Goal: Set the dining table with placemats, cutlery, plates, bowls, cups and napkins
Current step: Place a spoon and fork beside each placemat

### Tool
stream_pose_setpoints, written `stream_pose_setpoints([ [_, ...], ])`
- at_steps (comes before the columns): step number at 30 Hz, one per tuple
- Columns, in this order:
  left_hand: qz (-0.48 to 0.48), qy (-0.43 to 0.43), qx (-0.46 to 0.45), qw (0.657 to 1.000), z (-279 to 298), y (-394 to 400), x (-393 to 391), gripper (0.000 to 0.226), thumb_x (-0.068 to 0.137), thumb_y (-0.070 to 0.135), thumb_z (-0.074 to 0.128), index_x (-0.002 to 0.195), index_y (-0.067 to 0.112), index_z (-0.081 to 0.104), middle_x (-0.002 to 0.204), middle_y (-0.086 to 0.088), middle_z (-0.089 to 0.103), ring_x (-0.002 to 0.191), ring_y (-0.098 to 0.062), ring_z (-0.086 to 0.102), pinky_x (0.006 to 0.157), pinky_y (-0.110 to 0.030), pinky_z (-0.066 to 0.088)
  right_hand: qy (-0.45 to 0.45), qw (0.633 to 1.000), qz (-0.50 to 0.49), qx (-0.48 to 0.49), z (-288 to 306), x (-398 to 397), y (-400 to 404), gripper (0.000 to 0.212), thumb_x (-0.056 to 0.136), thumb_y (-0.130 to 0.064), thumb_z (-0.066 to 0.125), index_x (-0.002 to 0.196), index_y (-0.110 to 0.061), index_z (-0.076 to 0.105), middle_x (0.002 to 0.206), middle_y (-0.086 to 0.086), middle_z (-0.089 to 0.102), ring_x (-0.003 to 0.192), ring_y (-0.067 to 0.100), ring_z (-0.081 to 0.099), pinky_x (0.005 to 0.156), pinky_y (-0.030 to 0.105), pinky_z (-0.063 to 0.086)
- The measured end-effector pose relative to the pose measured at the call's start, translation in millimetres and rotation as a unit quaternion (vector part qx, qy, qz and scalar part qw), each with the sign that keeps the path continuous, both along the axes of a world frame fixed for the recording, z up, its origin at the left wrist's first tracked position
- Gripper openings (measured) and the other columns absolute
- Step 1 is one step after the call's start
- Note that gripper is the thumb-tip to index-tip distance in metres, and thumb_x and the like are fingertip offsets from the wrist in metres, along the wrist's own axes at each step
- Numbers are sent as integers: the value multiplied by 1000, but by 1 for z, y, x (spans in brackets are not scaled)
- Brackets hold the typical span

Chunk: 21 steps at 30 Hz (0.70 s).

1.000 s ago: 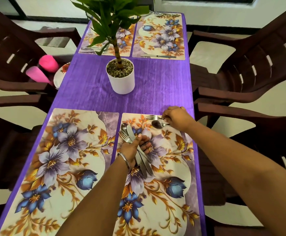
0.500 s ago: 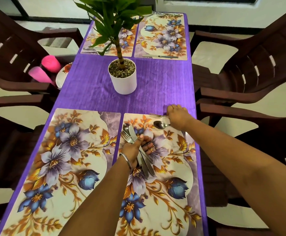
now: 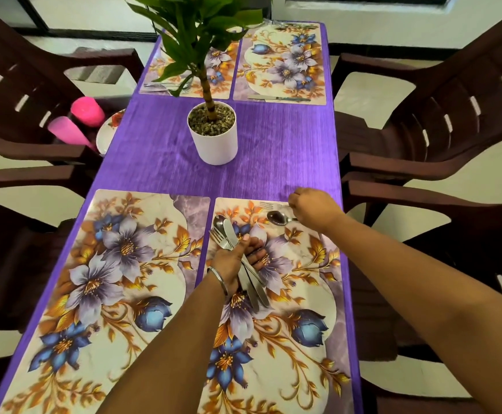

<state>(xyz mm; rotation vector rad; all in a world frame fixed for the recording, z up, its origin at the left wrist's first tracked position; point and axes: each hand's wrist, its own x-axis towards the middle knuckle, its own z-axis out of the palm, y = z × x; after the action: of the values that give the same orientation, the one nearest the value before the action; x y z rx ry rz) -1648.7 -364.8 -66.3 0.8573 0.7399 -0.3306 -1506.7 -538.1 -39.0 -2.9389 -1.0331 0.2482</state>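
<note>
My left hand point(image 3: 235, 261) grips a bundle of cutlery point(image 3: 229, 234), a spoon, a knife and a fork, over the near right floral placemat point(image 3: 306, 297). My right hand point(image 3: 312, 210) has its fingers curled at that mat's far right corner and pinches the handle of a fork point(image 3: 269, 205) lying along the mat's far edge. A spoon point(image 3: 276, 218) lies just below the fork, its handle hidden under my right hand. The near left placemat point(image 3: 109, 279) is bare.
A white potted plant point(image 3: 214, 141) stands mid-table on the purple cloth point(image 3: 279, 150). Two far placemats point(image 3: 282, 64) carry cutlery, including a knife point(image 3: 276, 98). Pink cups point(image 3: 87, 112) and a plate point(image 3: 109, 132) sit on the left chair. Brown chairs point(image 3: 441, 115) flank the table.
My right hand has slid the fork up to the mat's far edge and left the spoon lying just below it. The left hand with its bundle has stayed put.
</note>
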Motion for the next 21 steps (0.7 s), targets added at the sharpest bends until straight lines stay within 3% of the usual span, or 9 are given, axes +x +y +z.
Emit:
stream_pose_setpoints([
  [7,-5,2,-10,1000,-3,2,0,28,99,26,48,92,6,65,87,-6,73,75,-17,72,61,-29,59,57,998,-34,12,4,6,-2,22,92,-16,53,108,-13,68,105,6,63,96,27,60,80,41,52],
  [15,-12,3,-8,1000,-5,2,-1,28,99,27,47,95,6,65,95,-7,71,80,-18,71,63,-30,59,79,995,-54,17,8,2,-3,24,93,-17,52,110,-12,67,107,6,62,99,26,59,83,44,53],
  [21,-16,-1,-2,1000,-2,1,1,28,100,27,45,92,7,65,98,-8,69,82,-17,70,68,-29,60,30,973,-152,170,0,-38,-9,28,89,-11,56,116,-8,64,109,8,59,99,27,56,70,30,44],
])
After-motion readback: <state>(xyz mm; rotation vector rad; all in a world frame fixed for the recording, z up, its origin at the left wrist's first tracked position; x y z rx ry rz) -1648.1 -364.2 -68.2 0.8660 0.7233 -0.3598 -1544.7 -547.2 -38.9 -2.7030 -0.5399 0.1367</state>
